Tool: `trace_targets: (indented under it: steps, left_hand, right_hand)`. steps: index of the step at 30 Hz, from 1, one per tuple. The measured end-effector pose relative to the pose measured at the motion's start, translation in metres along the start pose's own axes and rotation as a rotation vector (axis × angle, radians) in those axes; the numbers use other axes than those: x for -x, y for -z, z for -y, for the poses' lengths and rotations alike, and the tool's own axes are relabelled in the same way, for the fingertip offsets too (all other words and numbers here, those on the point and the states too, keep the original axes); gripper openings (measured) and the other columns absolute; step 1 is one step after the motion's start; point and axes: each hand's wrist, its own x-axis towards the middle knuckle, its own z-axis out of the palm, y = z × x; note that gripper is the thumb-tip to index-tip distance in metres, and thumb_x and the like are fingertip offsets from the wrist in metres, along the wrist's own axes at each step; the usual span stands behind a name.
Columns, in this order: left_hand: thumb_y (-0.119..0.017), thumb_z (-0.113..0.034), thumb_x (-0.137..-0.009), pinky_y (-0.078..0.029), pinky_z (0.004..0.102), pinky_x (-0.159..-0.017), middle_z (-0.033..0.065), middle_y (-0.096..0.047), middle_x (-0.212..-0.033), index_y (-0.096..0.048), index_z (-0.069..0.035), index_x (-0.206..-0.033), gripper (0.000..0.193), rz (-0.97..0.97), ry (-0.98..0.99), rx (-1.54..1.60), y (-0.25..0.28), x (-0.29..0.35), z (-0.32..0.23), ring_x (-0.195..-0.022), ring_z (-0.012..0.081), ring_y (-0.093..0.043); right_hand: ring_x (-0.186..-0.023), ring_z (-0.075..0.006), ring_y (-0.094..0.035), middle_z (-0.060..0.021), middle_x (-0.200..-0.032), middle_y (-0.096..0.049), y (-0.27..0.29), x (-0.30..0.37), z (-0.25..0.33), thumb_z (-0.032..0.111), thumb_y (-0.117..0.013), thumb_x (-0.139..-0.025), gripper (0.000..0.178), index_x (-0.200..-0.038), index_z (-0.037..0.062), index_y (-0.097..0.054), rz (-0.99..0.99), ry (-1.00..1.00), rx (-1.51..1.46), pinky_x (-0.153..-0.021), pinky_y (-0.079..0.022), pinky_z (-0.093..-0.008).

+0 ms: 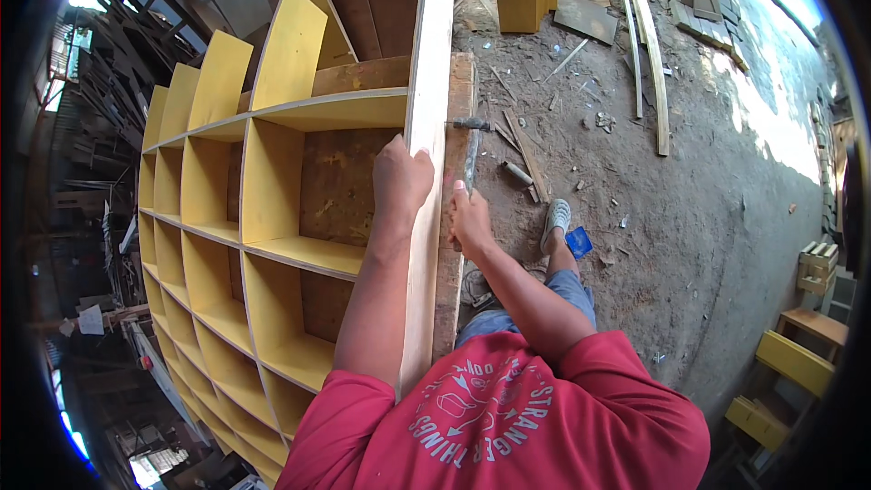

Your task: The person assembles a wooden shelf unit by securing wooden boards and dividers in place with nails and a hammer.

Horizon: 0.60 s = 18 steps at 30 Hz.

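- Presently, a long, flat, pale wooden board (431, 109) is gripped by the left hand (404, 177), closed over its edge near the centre, toward 10 o'clock; the board is stretched from 12 toward 6 o'clock.
- A dark metal-headed hammer (471, 165) is held by the handle in the right hand (469, 220), toward 3 o'clock; its head is pointed toward 12. Whether the board is touched by it cannot be told.
- The board could be shifted or tipped if the left grip were slackened; the left thumb could be struck by a stray blow.
- At 9 o'clock, a yellow-painted wooden grid (274, 183) is divided into squarish compartments; through the nearer ones, a brown, paint-smeared wooden surface (343, 189) is seen, while the farther ones cannot be made out clearly.
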Motion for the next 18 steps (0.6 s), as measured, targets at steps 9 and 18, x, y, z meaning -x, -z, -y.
trace_targets:
  steps: [9,18]
  left_hand:
    - [-0.070,-0.016,-0.092,-0.058,0.0504,-0.091,0.0313,-0.075,-0.106,-0.072,0.007,-0.110,0.029,-0.014,0.006,-0.026,-0.002,-0.002,-0.003,-0.105,0.0478,-0.072]
    - [-0.070,-0.016,-0.092,-0.058,0.0496,-0.092,0.0309,-0.075,-0.107,-0.072,0.006,-0.111,0.029,-0.005,0.019,-0.008,0.000,-0.001,-0.003,-0.106,0.0476,-0.072]
  right_hand:
    - [-0.045,-0.0093,-0.042,0.0027,-0.067,-0.047,0.002,-0.018,-0.022,0.047,-0.047,-0.114,0.039,-0.100,0.0109,-0.051,-0.197,0.198,-0.145,-0.035,-0.040,-0.0283]
    - [-0.043,-0.0093,-0.039,0.0023,-0.065,-0.042,-0.015,0.006,0.009,0.046,-0.046,-0.115,0.041,-0.099,0.0086,-0.051,-0.224,0.113,-0.231,-0.036,-0.040,-0.0304]
